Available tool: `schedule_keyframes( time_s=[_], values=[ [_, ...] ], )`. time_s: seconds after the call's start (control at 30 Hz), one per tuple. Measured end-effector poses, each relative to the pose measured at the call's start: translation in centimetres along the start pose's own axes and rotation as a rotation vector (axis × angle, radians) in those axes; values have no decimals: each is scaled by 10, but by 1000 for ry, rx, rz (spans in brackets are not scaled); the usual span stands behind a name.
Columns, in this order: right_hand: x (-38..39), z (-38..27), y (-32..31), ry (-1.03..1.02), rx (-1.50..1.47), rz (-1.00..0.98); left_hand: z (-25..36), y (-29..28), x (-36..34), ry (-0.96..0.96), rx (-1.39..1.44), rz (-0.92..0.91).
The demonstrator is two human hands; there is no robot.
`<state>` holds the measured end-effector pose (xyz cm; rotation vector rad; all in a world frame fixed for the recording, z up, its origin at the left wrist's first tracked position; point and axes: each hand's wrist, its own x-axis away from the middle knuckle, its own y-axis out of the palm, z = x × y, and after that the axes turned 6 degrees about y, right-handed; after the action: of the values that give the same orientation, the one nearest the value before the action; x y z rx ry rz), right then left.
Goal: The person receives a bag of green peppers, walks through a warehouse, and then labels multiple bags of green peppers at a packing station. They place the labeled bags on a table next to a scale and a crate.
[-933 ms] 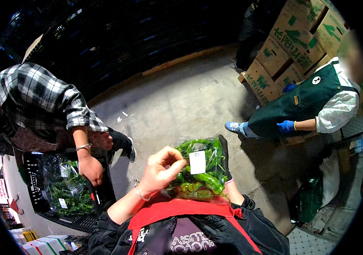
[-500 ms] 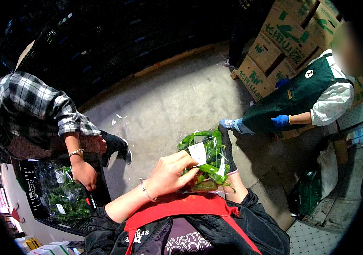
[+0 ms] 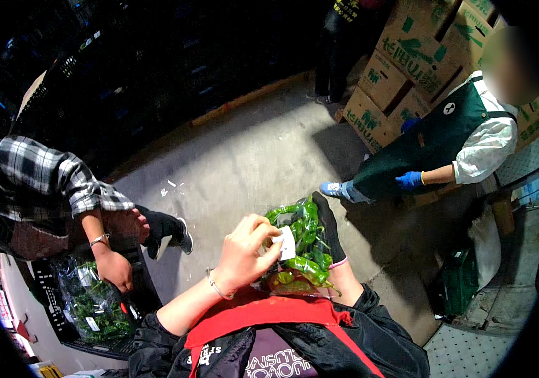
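Note:
A clear plastic bag of green peppers (image 3: 304, 230) is held up in front of my red apron. My right hand (image 3: 330, 228), in a dark glove with a pink cuff, supports it from behind and along its right side; most of its fingers are hidden by the bag. My bare left hand (image 3: 244, 252), with a bracelet at the wrist, is closed at the bag's left side. Its thumb and fingers pinch the edge of a white label (image 3: 288, 243) lying against the bag's front.
At left, a co-worker in a plaid shirt (image 3: 30, 170) reaches to a black crate (image 3: 49, 293) of bagged greens. Another in a green apron (image 3: 433, 142) stands at right by stacked cartons (image 3: 417, 47). A green crate (image 3: 458, 283) sits at lower right. A third person stands behind.
My left hand has shifted slightly left and up, and the label now sits lower and tilts more upright at its fingertips. The third person at the back shows more.

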<state>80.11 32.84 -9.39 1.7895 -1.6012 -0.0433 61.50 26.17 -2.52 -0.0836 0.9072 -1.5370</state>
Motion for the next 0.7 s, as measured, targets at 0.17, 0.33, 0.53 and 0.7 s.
schedule_keyframes(
  time_s=[0.17, 0.33, 0.53, 0.7],
  values=[
    [-18, -33, -9, -68, -12, -29, -14, 1, -34, 83, 104, -23],
    [-32, -52, -16, -125, -21, 2, -26, 24, -47, -45, 279, -50],
    [-20, -48, -14, -100, -109, -22, -37, 35, -3, -121, 260, -159],
    [0, -54, -28, -122, -152, 36, -32, 49, 0, -230, 506, -149]
  ],
)
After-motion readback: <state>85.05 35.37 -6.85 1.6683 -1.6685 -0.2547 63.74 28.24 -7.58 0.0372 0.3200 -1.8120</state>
